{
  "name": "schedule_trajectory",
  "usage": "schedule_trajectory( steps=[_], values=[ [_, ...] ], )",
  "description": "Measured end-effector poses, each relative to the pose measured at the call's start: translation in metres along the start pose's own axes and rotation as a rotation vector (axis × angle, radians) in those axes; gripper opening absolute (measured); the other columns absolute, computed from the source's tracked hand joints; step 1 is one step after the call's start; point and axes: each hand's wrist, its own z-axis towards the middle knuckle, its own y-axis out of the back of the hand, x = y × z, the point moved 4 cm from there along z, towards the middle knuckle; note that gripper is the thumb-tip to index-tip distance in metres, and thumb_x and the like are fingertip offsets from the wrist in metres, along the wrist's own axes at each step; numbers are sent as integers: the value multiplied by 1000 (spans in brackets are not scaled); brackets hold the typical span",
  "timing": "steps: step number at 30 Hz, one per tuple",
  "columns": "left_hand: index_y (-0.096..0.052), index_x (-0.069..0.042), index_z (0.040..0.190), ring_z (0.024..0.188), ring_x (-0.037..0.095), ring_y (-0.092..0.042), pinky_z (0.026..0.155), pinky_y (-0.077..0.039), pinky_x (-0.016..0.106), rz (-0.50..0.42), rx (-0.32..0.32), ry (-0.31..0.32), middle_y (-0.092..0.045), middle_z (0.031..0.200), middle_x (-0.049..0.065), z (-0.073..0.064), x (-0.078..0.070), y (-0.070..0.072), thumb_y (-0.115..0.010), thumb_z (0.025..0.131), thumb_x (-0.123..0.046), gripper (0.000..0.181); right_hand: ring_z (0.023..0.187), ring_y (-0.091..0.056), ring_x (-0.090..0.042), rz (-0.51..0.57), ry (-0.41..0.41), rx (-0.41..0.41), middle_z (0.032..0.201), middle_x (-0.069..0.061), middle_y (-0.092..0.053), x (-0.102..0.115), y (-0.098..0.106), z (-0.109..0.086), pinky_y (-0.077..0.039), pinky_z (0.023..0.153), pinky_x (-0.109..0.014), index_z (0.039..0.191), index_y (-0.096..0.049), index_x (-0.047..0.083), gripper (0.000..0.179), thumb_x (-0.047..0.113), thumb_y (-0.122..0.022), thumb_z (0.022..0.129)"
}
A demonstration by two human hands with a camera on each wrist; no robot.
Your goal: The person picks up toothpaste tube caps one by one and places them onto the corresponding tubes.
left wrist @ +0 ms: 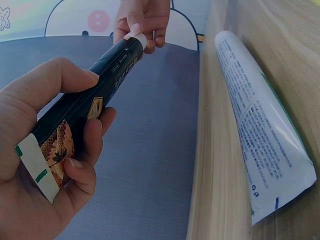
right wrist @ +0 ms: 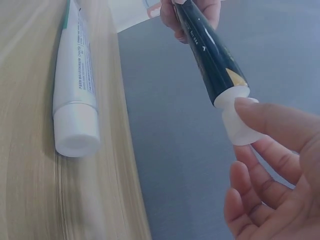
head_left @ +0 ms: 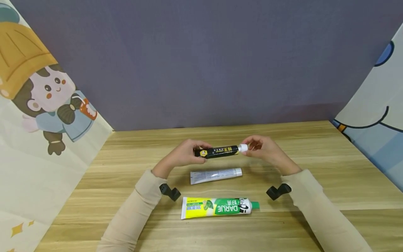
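Note:
A black toothpaste tube (head_left: 221,151) is held up over the table, lying nearly level. My left hand (head_left: 185,153) grips its flat tail end, with the thumb on top and the fingers curled underneath in the left wrist view. At the other end, my right hand (head_left: 262,148) pinches the white cap (right wrist: 240,125) between thumb and fingers. The cap sits at the tube's white neck; whether it is loose cannot be told. Below the hands, a white toothpaste tube (head_left: 215,175) lies on the table. Nearer still lies a yellow and green DARLIE toothpaste tube (head_left: 204,209) with a green cap.
The wood-grain table (head_left: 119,168) ends at a grey-blue panel (head_left: 204,63) at the back. Cartoon-printed sheets flank it, one on the left (head_left: 28,168) and one on the right (head_left: 384,115). Small black devices (head_left: 170,191) sit at both wrists.

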Motion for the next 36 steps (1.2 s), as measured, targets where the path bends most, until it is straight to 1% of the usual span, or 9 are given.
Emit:
schedule_trajectory(
  steps=[9,14,21,31,36],
  values=[
    [-63,-9,122,59,9,-45,54,-41,23,-16,15,-19,-65,104,5,-1,-5,5,-70,79,-11,44,79,-54,-22,10,6,14,90,-12,-60,3,-2,-2,-47,67,-27,107,-63,3,32,15,-75,80],
    [-63,-10,122,63,10,-47,56,-42,23,-7,20,-19,-65,104,5,-1,-7,6,-71,79,-11,43,80,-55,-21,15,14,19,91,-12,-60,4,-1,-3,-47,67,-26,107,-63,2,33,16,-75,79],
    [-63,-10,122,70,12,-50,59,-44,24,-19,25,-12,-66,106,5,-1,-5,5,-71,79,-12,43,79,-55,-21,-5,44,30,90,-11,-62,6,-1,-4,-47,69,-27,104,-64,3,31,16,-76,79],
    [-63,-10,122,66,11,-48,57,-42,24,-2,28,-41,-66,106,4,0,-5,5,-72,80,-13,43,80,-55,-21,-25,75,31,90,-9,-62,11,-1,-5,-46,70,-28,103,-65,5,30,16,-77,78],
    [-63,-10,122,69,12,-49,59,-43,24,-8,25,-45,-66,106,4,0,-5,4,-72,79,-13,43,81,-54,-22,-39,73,29,90,-9,-62,13,-2,-6,-45,71,-30,102,-67,6,27,18,-76,79]
  ],
)
